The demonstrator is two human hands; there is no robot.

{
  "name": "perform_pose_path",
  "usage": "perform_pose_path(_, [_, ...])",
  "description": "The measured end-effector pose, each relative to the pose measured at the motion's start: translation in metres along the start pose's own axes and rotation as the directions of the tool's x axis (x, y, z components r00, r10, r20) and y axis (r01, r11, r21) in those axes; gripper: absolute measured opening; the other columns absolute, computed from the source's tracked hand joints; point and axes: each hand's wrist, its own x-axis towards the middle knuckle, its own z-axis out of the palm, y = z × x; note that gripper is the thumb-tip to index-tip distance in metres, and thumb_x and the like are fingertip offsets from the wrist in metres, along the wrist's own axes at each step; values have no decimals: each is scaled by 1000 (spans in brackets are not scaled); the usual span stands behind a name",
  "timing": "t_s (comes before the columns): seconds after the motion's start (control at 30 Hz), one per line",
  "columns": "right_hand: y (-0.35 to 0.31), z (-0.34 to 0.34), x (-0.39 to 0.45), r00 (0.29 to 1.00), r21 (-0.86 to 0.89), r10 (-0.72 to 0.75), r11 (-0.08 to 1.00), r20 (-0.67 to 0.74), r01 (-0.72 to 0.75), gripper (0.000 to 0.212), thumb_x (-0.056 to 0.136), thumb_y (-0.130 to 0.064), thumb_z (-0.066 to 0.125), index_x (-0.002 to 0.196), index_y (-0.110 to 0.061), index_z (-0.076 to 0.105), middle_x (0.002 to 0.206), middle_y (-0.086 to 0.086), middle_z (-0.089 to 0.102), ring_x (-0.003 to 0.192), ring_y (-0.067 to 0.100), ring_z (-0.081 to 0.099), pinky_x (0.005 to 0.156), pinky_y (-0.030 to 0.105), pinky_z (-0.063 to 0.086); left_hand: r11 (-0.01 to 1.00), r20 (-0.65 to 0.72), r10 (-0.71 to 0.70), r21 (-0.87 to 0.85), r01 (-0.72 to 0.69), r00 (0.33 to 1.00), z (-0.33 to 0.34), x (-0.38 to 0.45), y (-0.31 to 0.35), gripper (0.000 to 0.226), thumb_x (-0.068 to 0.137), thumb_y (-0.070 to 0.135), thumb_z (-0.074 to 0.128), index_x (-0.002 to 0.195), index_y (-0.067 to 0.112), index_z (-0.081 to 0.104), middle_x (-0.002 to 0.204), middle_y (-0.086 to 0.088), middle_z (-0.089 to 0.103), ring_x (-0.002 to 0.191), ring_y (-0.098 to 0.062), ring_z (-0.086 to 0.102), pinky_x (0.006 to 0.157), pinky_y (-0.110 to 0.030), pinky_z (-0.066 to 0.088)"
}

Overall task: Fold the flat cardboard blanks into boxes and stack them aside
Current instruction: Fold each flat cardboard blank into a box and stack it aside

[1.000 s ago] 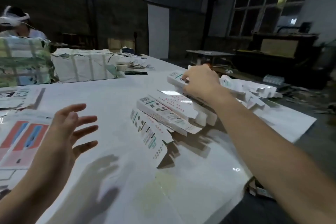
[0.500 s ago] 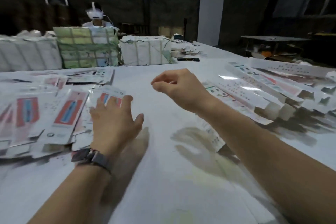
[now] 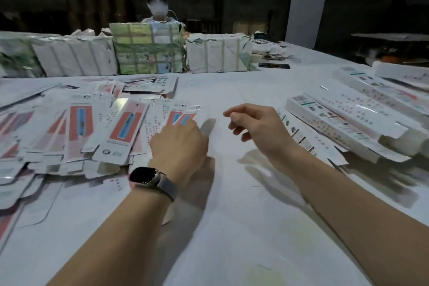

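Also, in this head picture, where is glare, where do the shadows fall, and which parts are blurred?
Head view: glare on a glossy blank in the left pile; soft hand shadows fall on the table under the left hand and right hand; the far-left bundles are smeared, edges bend.

The flat blanks (image 3: 120, 132) are looking like thin printed cardboard with a glossy coating, catching light in places. The folded boxes (image 3: 343, 121) are showing the same shiny card. The counter (image 3: 232, 227) is looking smooth and white, slightly reflecting. The watch (image 3: 144, 175) is having a glossy dark glass face, a metal case and a woven cloth-like band. The bundles (image 3: 218, 53) are wearing wrinkled matt paper with tape strips.
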Motion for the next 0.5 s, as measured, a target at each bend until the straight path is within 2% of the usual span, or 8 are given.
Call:
perform_pose_path(0.07, [1,-1,1,1000,13,-19,1000,-20,19,23,95,-9,58,85,-22,74,66,-8,65,65,8,58,57,21,44,999,-71,27,-40,-30,997,-6,1,-4,22,103,31,35,113,17,49,76,-1,42,77,-31,50,65,-37,40])
perform_pose_path(0.1, [1,-2,3,999,20,-28,999,-44,29,23,95,-9,58,85,-24,74,66,-8,65,64,7,58,57,20,44,996,-91,43,-79,-50,995,-9,2,-5,22,102,25,37,119,17,48,77,-2,46,78,-32,54,64,-38,45])
perform_pose_path(0.2, [1,-9,8,986,56,-54,996,-160,64,22,94,-11,60,94,-31,70,72,-10,63,64,6,58,58,23,45,938,-105,85,-326,-115,991,-20,-1,-6,47,97,11,47,142,23,41,108,-14,65,88,-36,64,70,-47,59])
perform_pose_path(0.23, [0,-12,10,979,48,-59,996,-198,69,22,95,-14,61,100,-34,67,78,-9,62,65,6,59,61,25,45,879,-127,96,-454,-144,987,-24,-2,-4,49,96,9,48,142,25,42,114,-12,66,89,-34,64,68,-47,60])
perform_pose_path(0.3, [1,-20,13,965,-27,-68,998,-252,63,26,96,-24,61,116,-41,59,91,-8,58,75,9,60,69,29,45,698,-132,113,-695,-174,985,-31,-5,0,41,97,7,50,129,32,52,107,1,71,82,-23,66,59,-41,58])
perform_pose_path(0.37, [0,-27,14,954,-127,-110,989,-278,77,39,97,-33,59,132,-46,47,98,-9,54,84,13,61,71,27,45,469,-3,167,-879,-82,986,-37,-9,5,33,97,6,51,110,36,56,89,9,75,74,-14,71,58,-31,53])
perform_pose_path(0.43, [-3,-29,13,936,-237,-223,958,-273,159,44,99,-35,56,139,-45,41,103,-14,54,81,8,63,65,19,48,330,130,315,-944,20,940,-39,-14,9,39,96,-1,50,111,35,53,87,12,76,74,-9,73,62,-32,57])
perform_pose_path(0.5, [-6,-28,10,913,-326,-341,909,-224,259,43,99,-34,52,141,-34,46,110,-13,60,78,-1,63,59,16,51,192,173,433,-977,97,885,-35,-17,13,50,92,-12,46,120,29,49,86,6,76,77,-15,73,65,-37,62])
